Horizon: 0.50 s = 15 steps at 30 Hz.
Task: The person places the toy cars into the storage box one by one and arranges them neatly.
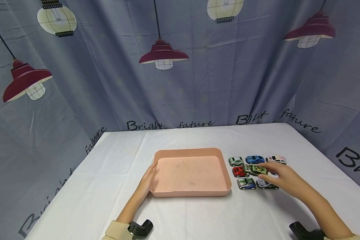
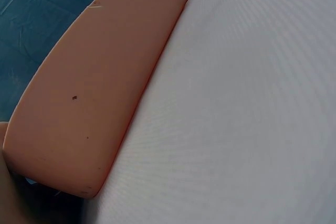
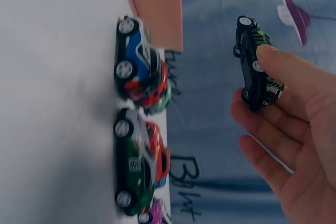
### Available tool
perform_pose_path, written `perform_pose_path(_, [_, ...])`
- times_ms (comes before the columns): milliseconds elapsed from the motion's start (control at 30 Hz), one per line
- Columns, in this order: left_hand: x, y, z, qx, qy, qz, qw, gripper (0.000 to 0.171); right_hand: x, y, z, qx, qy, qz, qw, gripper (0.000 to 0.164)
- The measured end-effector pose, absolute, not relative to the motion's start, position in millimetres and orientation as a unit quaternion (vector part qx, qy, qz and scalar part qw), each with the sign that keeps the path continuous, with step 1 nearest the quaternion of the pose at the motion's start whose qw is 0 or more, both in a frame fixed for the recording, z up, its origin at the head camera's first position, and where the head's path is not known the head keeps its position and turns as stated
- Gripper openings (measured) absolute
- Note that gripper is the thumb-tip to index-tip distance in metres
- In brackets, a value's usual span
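My right hand [image 1: 283, 176] pinches a green-and-black toy car [image 3: 254, 66] between thumb and fingers. In the right wrist view the car is up off the table, its wheels facing the other cars. Beneath and around that hand sit several more toy cars, among them a red car [image 1: 239, 172], a blue car [image 1: 254, 159] and a green-and-white car [image 1: 246, 183]. At the pink tray's [image 1: 192, 194] left side, my left hand [image 1: 146, 181] holds the rim. Only a sliver of that hand shows in the left wrist view; most of its fingers are hidden.
A white cloth covers the table [image 1: 198, 216]. The tray has a low raised rim and stands left of the cars. A pale silver-green car [image 1: 236, 161] is nearest its right wall. Behind hangs a blue-grey curtain [image 1: 180, 96] printed with lamps and lettering.
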<state>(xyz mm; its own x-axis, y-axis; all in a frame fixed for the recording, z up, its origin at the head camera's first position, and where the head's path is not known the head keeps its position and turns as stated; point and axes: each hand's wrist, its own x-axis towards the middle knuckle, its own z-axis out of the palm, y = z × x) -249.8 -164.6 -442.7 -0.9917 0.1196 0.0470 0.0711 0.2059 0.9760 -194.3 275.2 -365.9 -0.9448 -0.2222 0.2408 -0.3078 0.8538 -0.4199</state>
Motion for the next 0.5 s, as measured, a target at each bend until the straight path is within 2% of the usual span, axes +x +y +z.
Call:
perform_pose_path(267, [-250, -165, -442, 0.068, 0.777, 0.626, 0.018, 0.051, -203, 249, -360, 0.181, -0.95, 0.238, 0.091, 0.044])
perform_pose_path(500, [-250, -165, -442, 0.062, 0.776, 0.627, 0.02, 0.052, -212, 224, -361, 0.221, -0.937, 0.257, 0.089, 0.036])
